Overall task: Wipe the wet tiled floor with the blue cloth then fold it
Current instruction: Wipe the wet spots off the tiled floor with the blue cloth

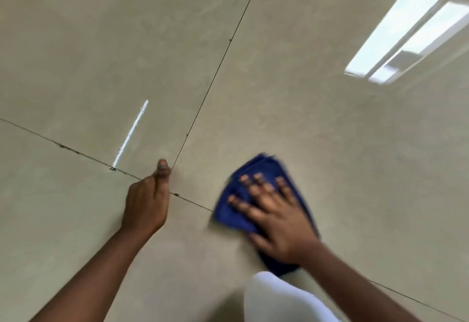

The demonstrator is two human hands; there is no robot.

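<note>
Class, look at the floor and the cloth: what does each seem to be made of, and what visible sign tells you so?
Floor: probably glazed ceramic or porcelain tile, beige and glossy; it mirrors a window and thin dark grout lines divide it.

Cloth: a soft blue textile, perhaps microfibre, matte; it lies in layers under the right hand. Blur hides the weave.

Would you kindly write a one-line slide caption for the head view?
Right hand pressed flat on a blue cloth on the glossy tiled floor, left hand braced beside it.
</note>
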